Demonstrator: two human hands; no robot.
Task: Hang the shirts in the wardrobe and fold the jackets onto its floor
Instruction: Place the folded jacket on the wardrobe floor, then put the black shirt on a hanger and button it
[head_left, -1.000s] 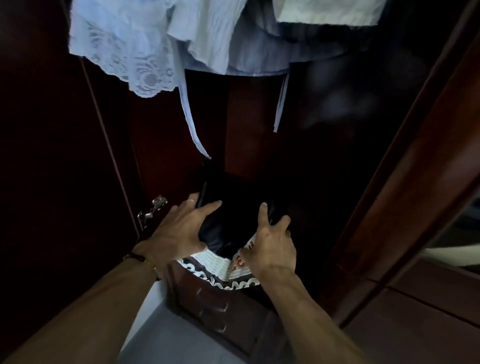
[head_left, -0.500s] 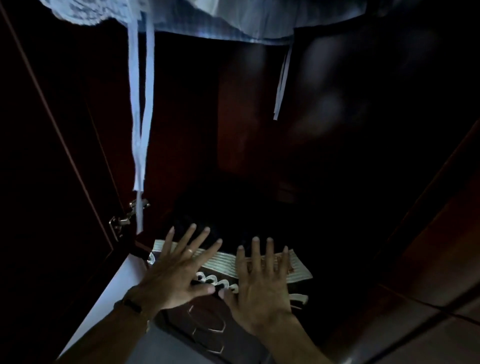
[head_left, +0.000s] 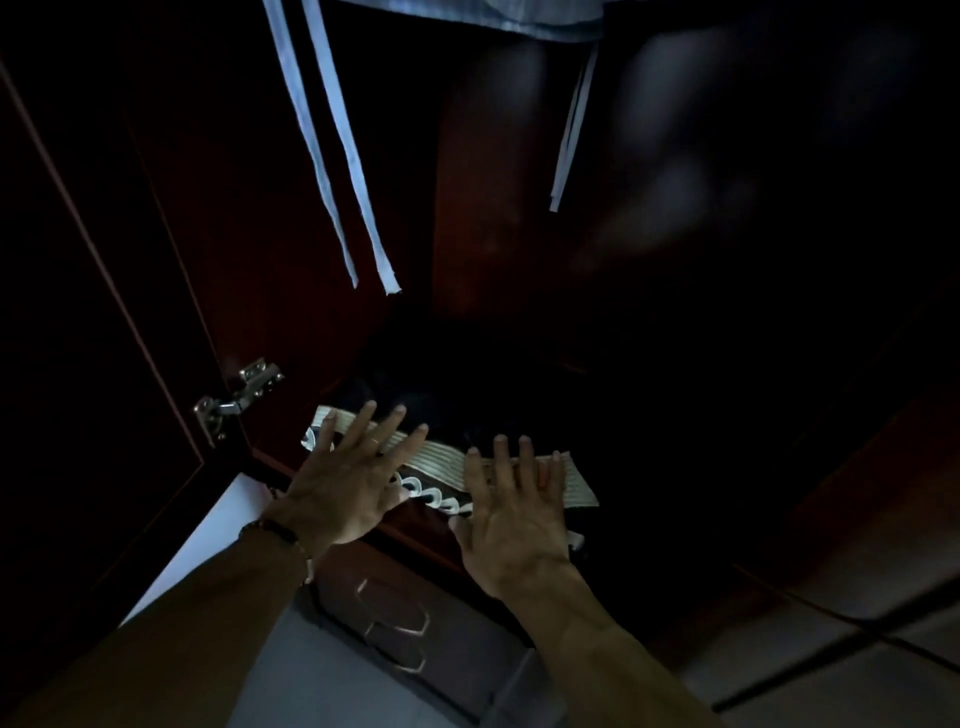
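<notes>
A folded black jacket (head_left: 447, 400) lies on the wardrobe floor (head_left: 649, 467), on top of a folded garment with a cream ribbed band and black-and-white trim (head_left: 441, 462). My left hand (head_left: 348, 478) lies flat with spread fingers on the left end of that band. My right hand (head_left: 511, 514) lies flat on its right end, fingers straight. Pale blue shirts (head_left: 545, 21) hang at the top edge, their fabric ties (head_left: 343, 171) dangling down.
The open wardrobe door (head_left: 104, 312) stands at the left with a metal hinge (head_left: 234, 400). A drawer front with hexagonal handles (head_left: 400, 623) sits below the floor edge. Grey floor tiles (head_left: 831, 665) are at the lower right. The right interior is too dark to read.
A second ago my hands gripped the black jacket above the pile; now it lies down and both hands are flat on the folded pile. The view has tilted downward.
</notes>
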